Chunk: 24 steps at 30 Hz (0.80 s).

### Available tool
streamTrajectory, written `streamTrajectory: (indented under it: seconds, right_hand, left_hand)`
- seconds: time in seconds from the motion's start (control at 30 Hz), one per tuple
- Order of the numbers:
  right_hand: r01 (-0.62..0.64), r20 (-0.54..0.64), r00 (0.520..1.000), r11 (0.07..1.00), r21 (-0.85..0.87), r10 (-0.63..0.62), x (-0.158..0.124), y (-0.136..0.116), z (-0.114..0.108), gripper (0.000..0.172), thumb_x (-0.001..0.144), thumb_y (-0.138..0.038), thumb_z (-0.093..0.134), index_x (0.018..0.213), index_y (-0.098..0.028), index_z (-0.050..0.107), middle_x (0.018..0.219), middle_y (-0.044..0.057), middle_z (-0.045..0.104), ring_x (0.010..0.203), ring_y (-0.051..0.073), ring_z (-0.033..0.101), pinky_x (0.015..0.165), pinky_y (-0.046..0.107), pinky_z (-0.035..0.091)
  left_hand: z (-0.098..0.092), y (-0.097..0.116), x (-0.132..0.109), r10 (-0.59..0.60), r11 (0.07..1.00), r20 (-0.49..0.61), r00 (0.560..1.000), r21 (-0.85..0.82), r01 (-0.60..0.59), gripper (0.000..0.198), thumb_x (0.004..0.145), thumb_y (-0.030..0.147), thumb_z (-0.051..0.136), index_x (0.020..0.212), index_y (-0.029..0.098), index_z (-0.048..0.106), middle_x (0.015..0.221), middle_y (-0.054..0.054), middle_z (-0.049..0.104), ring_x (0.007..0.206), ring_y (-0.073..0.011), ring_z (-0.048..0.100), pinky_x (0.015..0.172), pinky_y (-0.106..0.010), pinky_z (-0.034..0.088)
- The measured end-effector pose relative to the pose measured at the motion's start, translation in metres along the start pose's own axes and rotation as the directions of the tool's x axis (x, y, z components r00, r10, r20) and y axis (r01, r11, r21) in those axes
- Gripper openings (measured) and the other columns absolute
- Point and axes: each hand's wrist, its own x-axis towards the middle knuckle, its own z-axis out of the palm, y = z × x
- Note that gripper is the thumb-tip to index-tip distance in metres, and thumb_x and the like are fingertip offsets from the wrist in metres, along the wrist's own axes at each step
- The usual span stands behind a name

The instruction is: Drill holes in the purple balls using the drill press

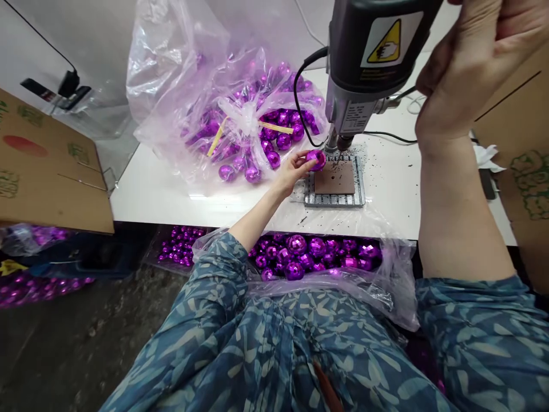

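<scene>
My left hand [294, 171] is closed on a shiny purple faceted ball [316, 160], pinched between thumb and fingers. The ball is beside the drill chuck [344, 143], over the left back edge of a brown board [337, 178] with a small dark hole. Under the board lies the slotted metal base [334, 200] of a bench drill press [373, 46]. Raised at the upper right, my right hand [480, 63] has its fingers curled around the drill press lever [405, 96], whose end they hide. Whether the drill bit touches the ball, I cannot tell.
A clear plastic bag [171, 97] of purple balls spreads over the white table [158, 200]. More balls [295, 246] sit in a plastic-lined container below the table's front edge. Cardboard boxes [47, 160] flank both sides. A black cable [300, 80] loops beside the drill. Dark shavings dot the tabletop.
</scene>
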Motion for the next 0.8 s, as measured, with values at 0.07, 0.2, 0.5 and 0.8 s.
streamTrajectory:
  seconds: [0.07,0.2,0.5,0.8]
  right_hand:
    - [0.004,-0.012,1.000,1.000,0.010,-0.004,0.001,0.000,0.004,0.067,0.062,-0.078,0.061,0.081,-0.017,0.044,0.052,-0.008,0.024,0.042,0.001,0.037,0.046,0.025,0.017]
    - [0.000,-0.017,1.000,1.000,0.025,0.001,0.002,0.005,0.005,0.065,0.064,-0.077,0.061,0.081,-0.017,0.043,0.053,-0.009,0.024,0.040,0.001,0.036,0.044,0.028,0.015]
    - [0.028,-0.027,0.999,0.998,0.049,-0.026,-0.005,0.005,0.002,0.069,0.066,-0.080,0.064,0.082,-0.015,0.049,0.053,-0.008,0.026,0.041,0.000,0.037,0.046,0.026,0.016]
    - [0.013,-0.038,0.999,1.000,0.005,-0.013,-0.010,-0.007,0.002,0.066,0.065,-0.077,0.064,0.082,-0.014,0.052,0.054,-0.007,0.026,0.044,-0.001,0.039,0.049,0.021,0.020]
  left_hand:
    - [0.008,-0.008,0.002,0.061,0.997,0.037,0.997,0.045,-0.062,0.050,0.083,0.031,0.094,0.125,0.019,0.069,0.115,-0.007,0.081,0.112,-0.0214,0.076,0.103,-0.037,0.058]
    - [0.018,-0.021,0.006,0.122,0.984,0.113,0.986,0.114,-0.135,0.054,0.079,0.035,0.096,0.122,0.018,0.067,0.118,-0.010,0.080,0.116,-0.0247,0.075,0.109,-0.041,0.056]
    - [0.025,-0.027,0.009,0.216,0.910,0.153,0.964,0.327,-0.255,0.055,0.080,0.036,0.093,0.125,0.019,0.067,0.136,-0.014,0.076,0.122,-0.0286,0.072,0.102,-0.041,0.056]
    - [0.038,-0.048,0.002,0.365,0.785,0.228,0.903,0.446,-0.430,0.058,0.080,0.032,0.090,0.131,0.022,0.065,0.132,-0.012,0.071,0.130,-0.0327,0.064,0.114,-0.052,0.051]
